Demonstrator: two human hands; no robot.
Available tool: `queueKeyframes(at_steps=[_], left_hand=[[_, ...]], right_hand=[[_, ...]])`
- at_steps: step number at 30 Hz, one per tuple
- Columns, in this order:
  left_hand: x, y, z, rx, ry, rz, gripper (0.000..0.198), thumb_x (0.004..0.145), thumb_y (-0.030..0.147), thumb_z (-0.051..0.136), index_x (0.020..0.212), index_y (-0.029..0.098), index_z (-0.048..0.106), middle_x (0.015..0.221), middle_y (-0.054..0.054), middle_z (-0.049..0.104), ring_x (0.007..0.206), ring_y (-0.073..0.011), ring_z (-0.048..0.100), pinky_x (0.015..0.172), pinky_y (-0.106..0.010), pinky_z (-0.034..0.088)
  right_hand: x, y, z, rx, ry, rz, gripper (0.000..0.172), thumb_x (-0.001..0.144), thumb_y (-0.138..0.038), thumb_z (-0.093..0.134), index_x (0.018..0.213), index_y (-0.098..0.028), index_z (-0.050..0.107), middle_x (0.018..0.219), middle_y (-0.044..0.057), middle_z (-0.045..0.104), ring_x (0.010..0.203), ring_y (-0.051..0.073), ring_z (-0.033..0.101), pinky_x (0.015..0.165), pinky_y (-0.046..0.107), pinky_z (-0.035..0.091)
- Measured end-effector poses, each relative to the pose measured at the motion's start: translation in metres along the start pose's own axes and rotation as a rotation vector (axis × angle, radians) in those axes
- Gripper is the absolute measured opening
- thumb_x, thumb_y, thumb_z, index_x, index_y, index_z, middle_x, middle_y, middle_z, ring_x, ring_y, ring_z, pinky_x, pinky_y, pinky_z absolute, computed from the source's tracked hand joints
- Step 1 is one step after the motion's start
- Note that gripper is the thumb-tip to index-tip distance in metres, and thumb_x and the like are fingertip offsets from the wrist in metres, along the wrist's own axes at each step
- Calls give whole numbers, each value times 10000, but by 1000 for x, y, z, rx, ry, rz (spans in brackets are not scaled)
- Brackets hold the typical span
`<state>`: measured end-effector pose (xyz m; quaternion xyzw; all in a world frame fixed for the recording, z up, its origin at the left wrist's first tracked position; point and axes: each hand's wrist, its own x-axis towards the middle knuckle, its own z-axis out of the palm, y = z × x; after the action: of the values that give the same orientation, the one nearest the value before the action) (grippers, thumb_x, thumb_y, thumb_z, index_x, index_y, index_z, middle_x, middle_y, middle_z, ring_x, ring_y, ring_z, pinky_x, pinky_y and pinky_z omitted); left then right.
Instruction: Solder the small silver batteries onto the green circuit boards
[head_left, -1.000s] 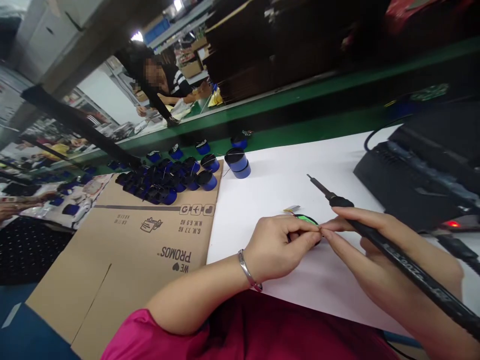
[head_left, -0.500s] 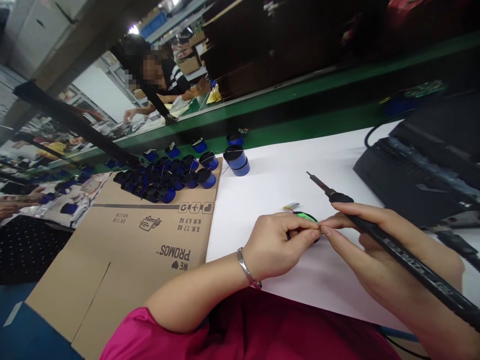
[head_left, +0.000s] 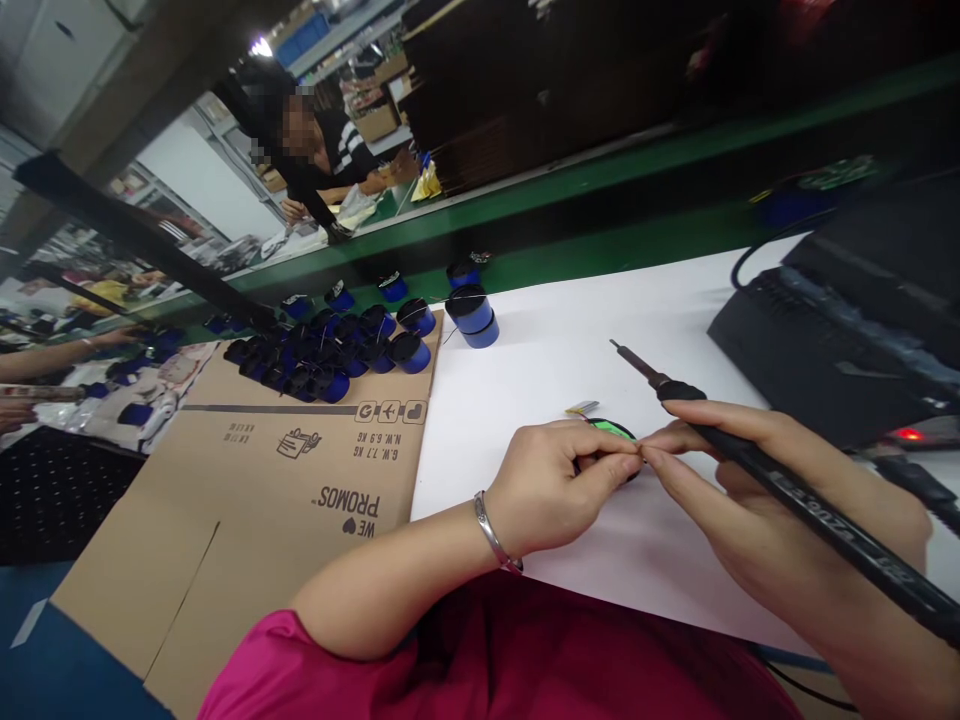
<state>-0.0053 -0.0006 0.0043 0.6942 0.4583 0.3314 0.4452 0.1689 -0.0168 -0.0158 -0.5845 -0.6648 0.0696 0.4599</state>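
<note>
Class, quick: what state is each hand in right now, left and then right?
Left hand: closed, holding a round dark-edged piece with a green top.
Right hand: closed, holding a black soldering iron.

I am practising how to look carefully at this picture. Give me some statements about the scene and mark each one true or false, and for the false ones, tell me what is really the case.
1. The right hand holds a soldering iron. True.
2. The left hand holds a round green-topped part. True.
3. A metal bangle is on the right wrist. False: it is on the left wrist.
4. Most blue-and-black cylinders stand on a cardboard sheet. True.
5. A red light glows on the cardboard sheet. False: the red light is beside the black unit at the right.
</note>
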Motion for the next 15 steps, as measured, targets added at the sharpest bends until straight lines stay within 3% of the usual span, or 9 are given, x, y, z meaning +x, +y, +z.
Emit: queueKeyframes(at_steps=[7,13,15], left_hand=[[1,0,0,-6,51,35,174,903,247,661,940,143,795,809,-48,733,758,-164,652,747,-308,563],[-1,1,3,-28,103,-8,144,881,259,679,920,166,781,833,-36,758,750,-156,675,723,-292,584],[-2,2,4,-30,126,-4,153,868,265,685,938,161,771,841,-35,764,729,-146,672,687,-277,577]], right_hand=[[-1,-8,1,58,16,144,299,858,-484,666,1113,-329,677,842,-66,701,707,141,646,514,246,461],[-3,-10,3,121,43,169,309,865,-458,699,1138,-314,671,841,-46,699,897,153,670,501,227,430],[-4,-10,4,108,45,164,328,859,-462,706,1153,-321,667,846,-51,700,853,140,663,511,233,425]])
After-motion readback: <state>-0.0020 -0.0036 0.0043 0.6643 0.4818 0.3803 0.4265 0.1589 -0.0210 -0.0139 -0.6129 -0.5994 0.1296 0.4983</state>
